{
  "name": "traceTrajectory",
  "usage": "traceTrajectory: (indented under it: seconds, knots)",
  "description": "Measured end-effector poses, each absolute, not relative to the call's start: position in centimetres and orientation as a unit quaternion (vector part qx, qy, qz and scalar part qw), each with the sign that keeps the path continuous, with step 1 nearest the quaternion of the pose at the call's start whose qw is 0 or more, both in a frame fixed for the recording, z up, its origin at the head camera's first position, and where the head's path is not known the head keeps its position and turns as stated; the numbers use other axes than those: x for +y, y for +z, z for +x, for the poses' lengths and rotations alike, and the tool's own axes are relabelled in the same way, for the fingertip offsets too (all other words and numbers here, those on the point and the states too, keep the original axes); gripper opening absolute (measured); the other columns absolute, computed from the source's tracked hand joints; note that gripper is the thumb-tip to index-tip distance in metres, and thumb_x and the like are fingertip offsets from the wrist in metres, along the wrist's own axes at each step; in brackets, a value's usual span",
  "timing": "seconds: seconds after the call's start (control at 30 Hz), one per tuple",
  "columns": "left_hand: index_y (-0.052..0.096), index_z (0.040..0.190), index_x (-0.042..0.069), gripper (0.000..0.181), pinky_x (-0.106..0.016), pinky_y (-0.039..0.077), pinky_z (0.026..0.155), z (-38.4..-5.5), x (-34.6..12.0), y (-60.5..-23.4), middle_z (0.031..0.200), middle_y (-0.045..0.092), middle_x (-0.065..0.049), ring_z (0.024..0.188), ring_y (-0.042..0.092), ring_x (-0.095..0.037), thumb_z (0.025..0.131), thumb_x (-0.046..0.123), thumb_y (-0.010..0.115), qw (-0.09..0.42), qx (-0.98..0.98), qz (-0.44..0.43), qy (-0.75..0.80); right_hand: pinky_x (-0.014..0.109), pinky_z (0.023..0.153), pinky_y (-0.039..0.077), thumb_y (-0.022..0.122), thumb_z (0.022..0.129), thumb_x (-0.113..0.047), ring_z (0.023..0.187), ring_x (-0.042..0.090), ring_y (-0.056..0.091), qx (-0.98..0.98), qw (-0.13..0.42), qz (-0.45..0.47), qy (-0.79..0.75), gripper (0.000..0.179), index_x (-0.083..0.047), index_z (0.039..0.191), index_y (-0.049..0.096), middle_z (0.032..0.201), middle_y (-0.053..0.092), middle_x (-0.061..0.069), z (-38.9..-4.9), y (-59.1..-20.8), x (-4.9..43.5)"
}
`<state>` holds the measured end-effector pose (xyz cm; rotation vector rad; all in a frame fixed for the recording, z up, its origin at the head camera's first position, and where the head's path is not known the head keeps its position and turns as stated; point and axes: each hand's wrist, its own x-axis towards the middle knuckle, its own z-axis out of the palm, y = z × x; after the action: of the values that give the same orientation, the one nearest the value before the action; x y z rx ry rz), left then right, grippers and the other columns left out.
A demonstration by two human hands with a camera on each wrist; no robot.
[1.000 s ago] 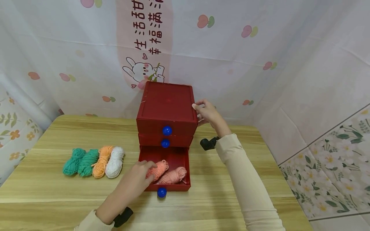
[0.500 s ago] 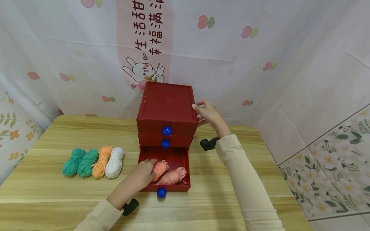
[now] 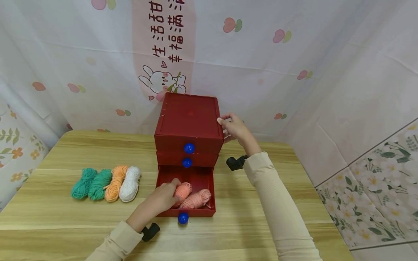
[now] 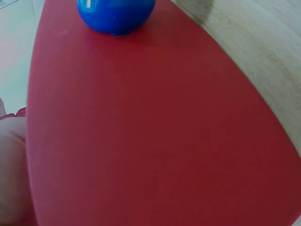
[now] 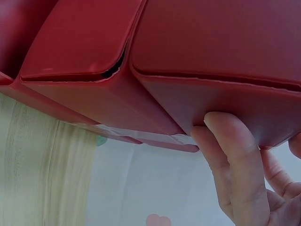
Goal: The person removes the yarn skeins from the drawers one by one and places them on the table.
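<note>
My left hand (image 3: 163, 197) is inside the pulled-out bottom drawer (image 3: 209, 214) of a small red drawer cabinet (image 3: 192, 119). Its thumb and fingers hold a coral yarn skein (image 3: 183, 189), and the hand hides that skein's left part. Beside it in the drawer lies a second, pink yarn skein (image 3: 197, 198). At the cabinet's right side, my right hand (image 3: 234, 127) rests with its thumb at the top edge. The right wrist view shows fairly straight fingers (image 5: 230, 132) against the side wall. In the left wrist view, the drawer front (image 4: 155, 117) fills most of the picture.
Two green skeins (image 3: 99, 185), an orange skein (image 3: 114, 183) and a white skein (image 3: 130, 184) lie in a row on the wooden table (image 3: 258, 224), left of the drawer. A blue knob (image 3: 183, 218) sticks out from the drawer front. The two upper drawers are closed. A printed curtain (image 3: 261, 90) hangs behind.
My left hand has moved slightly right and forward in the drawer. The coral skein has shifted a little right, closer to the pink one. My right hand has stayed still.
</note>
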<state>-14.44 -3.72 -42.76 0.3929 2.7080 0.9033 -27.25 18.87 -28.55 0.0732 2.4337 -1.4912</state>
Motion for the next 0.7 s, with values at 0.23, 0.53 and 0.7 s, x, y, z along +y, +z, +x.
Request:
traceTrajectory:
  seconds: [0.23,0.53,0.7]
  knots:
    - [0.051,0.102,0.008,0.034,-0.030,0.041,0.059,-14.5,-3.7,-43.0,0.074,0.055,-0.003,0.067,0.049,-0.018,0.078,0.014,0.074,0.123,0.927,0.142,0.324,0.035,0.061,0.056,0.045,0.098,-0.031,0.067,0.021,0.063,0.842,0.146,0.029,-0.519,0.044,-0.007,0.133,0.033,0.112,0.054,0.019,-27.3,-28.6,18.9]
    - [0.052,0.101,0.011,0.033,-0.029,0.038,0.058,-14.5,-4.0,-42.7,0.072,0.051,-0.003,0.067,0.045,-0.018,0.077,0.013,0.075,0.093,0.920,0.122,0.362,0.034,0.060,0.056,0.044,0.098,-0.031,0.064,0.019,0.063,0.844,0.143,0.023,-0.516,0.044,-0.007,0.133,0.033,0.111,0.055,0.019,-27.1,-28.5,18.8]
    - [0.052,0.106,0.010,0.035,-0.027,0.033,0.053,-14.1,-4.8,-41.7,0.067,0.043,-0.003,0.061,0.041,-0.016,0.079,0.013,0.073,0.079,0.912,0.116,0.385,0.034,0.060,0.056,0.044,0.098,-0.031,0.064,0.019,0.063,0.844,0.142,0.024,-0.516,0.043,-0.008,0.133,0.033,0.111,0.055,0.019,-27.2,-28.5,18.8]
